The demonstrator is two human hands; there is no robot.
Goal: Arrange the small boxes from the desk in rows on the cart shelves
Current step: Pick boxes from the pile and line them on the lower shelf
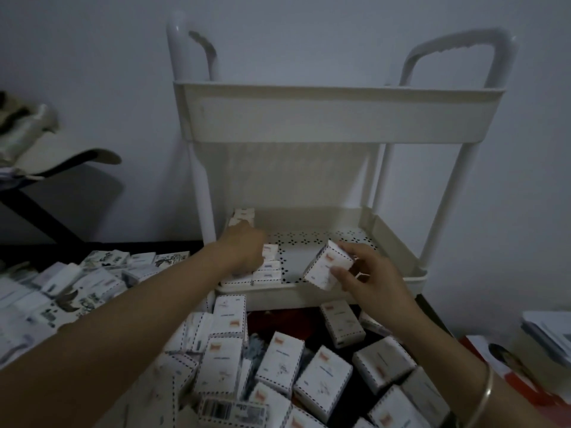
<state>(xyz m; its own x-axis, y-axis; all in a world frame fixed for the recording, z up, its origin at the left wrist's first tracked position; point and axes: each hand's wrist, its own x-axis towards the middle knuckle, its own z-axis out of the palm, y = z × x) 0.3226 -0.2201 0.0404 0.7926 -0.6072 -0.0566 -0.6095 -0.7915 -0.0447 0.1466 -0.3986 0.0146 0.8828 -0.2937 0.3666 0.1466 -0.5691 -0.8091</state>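
One box (327, 264), right grip (372, 274), near shelf rim (290, 299)

Cream cart (336, 118) — white dash-edged boxes (279, 362)

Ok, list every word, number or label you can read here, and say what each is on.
No text here is legible.
Held box in the right hand: orange mark and small print, blurred.
Boxes on the desk: same orange mark, print too blurred.
Barcode label, near the bottom edge: bars visible, digits too small.
Boxes on the cart shelf: print too small.
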